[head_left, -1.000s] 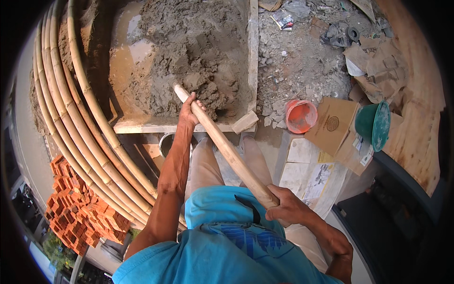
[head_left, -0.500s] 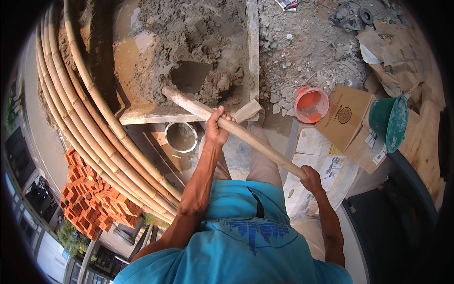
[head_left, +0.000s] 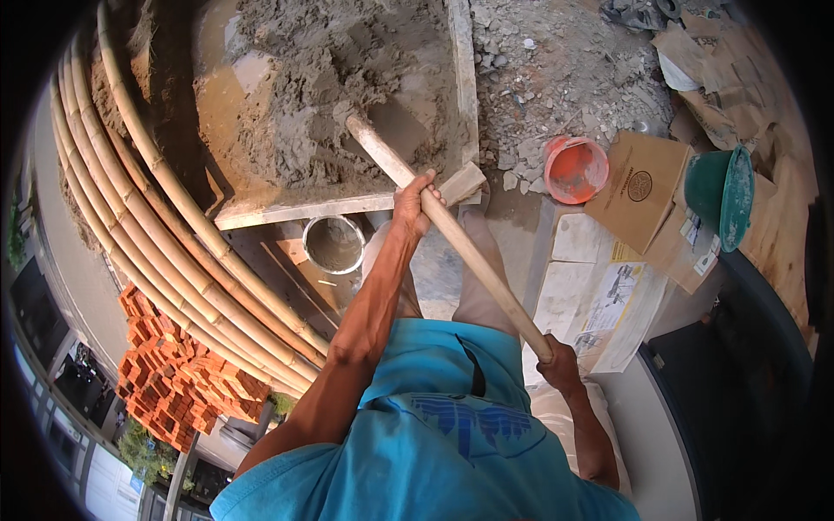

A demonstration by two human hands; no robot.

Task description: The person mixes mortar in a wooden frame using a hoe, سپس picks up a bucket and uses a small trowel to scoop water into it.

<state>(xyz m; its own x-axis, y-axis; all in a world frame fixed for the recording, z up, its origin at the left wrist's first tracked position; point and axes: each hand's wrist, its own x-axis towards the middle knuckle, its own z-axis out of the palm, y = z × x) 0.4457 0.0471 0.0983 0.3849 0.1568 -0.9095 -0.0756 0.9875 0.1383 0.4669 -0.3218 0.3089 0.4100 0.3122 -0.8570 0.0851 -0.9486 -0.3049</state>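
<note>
My left hand grips a long pale wooden handle partway along it, and my right hand is closed round its lower end. The handle's far end reaches into a heap of grey wet mortar; a dark flat shape there may be a blade, partly hidden. The mortar lies in a shallow board-edged bed with muddy water at its left. A short wood block rests on the front edge, just right of my left hand. Below the edge stands a round bucket with grey mix in it.
Long bamboo poles run along the left, beside stacked red bricks. Rubble, an orange bucket, cardboard and a green tub lie at the right. A dark panel is at lower right.
Over the last second my hands have shifted rightwards with the handle. In the last half second its far end has moved up and right in the mortar, and the view has shifted slightly.
</note>
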